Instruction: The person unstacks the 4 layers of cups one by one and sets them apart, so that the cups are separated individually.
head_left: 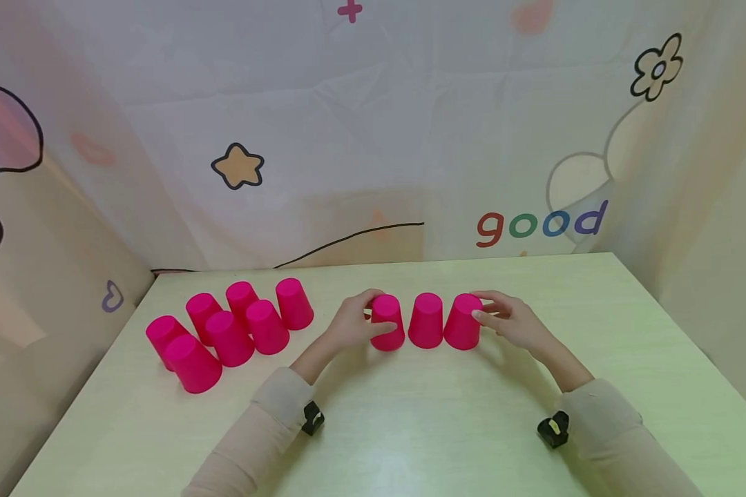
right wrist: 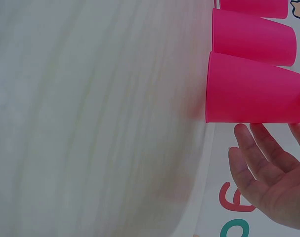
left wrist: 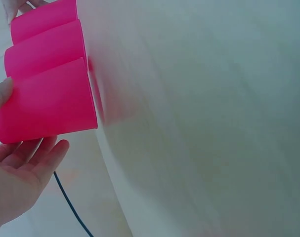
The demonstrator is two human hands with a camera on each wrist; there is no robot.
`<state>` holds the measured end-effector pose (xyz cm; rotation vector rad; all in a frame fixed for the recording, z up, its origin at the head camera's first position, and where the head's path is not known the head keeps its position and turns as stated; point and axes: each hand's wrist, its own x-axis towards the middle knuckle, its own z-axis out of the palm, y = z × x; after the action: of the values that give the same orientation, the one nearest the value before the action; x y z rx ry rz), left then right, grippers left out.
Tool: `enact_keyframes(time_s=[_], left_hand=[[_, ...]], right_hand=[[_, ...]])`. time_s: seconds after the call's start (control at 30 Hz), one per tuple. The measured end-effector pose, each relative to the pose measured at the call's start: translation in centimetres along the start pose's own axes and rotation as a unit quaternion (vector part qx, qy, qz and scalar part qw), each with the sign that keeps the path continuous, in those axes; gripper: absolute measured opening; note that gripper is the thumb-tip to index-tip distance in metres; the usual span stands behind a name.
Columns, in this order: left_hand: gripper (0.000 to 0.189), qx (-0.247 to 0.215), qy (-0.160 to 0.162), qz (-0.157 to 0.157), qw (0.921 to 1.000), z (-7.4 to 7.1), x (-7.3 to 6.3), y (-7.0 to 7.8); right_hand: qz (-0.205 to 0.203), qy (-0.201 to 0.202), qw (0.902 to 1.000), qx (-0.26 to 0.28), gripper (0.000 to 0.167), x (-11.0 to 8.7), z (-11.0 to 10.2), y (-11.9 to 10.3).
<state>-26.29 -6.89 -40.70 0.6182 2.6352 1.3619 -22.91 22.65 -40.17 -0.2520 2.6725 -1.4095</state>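
Observation:
Three pink cups stand upside down in a row on the table. My left hand [head_left: 351, 323] holds the left cup [head_left: 387, 335], its thumb across the near side and its fingers round the outer side. At the other end of the row, my right hand [head_left: 514, 321] holds the right cup [head_left: 462, 328] between thumb and fingers near its top. Between them stands the middle cup [head_left: 425, 323], with no hand on it. In the right wrist view, some fingers [right wrist: 258, 158] touch the right cup's side. The left wrist view shows the thumb [left wrist: 0, 96] on the left cup.
Several more upside-down pink cups [head_left: 230, 339] stand in two slanting rows on the table's left. The pale wooden table [head_left: 410, 428] ends against a printed curtain [head_left: 348, 138] at the back. A black wrist device [head_left: 313, 418] sits at the left cuff, another [head_left: 554, 429] at the right.

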Motion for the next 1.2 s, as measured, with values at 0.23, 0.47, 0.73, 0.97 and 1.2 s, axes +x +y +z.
enact_keyframes(time_s=[0.23,0.47,0.73,0.97,1.2], left_hand=[[0.049,0.019,0.009,0.015,0.9997,-0.8,-1.2,-0.2],[0.051,0.022,0.027,0.020,0.9992,-1.8,-2.7,-0.1],[0.053,-0.029,0.025,0.008,0.9992,-3.2,-4.5,0.2],[0.053,0.031,0.034,0.044,0.9980,-4.3,-5.9,0.6],[0.054,0.057,0.044,0.038,0.9967,-5.5,-7.2,0.0]], right_hand=[[0.006,-0.001,1.0000,0.001,0.052,0.1,0.1,0.1],[0.008,-0.003,1.0000,0.002,0.054,0.2,0.0,0.1],[0.004,-0.001,1.0000,0.000,0.052,0.2,0.1,0.1],[0.002,-0.002,1.0000,0.005,0.052,0.2,0.1,0.1],[0.001,-0.001,1.0000,0.000,0.052,0.2,0.1,0.2]])
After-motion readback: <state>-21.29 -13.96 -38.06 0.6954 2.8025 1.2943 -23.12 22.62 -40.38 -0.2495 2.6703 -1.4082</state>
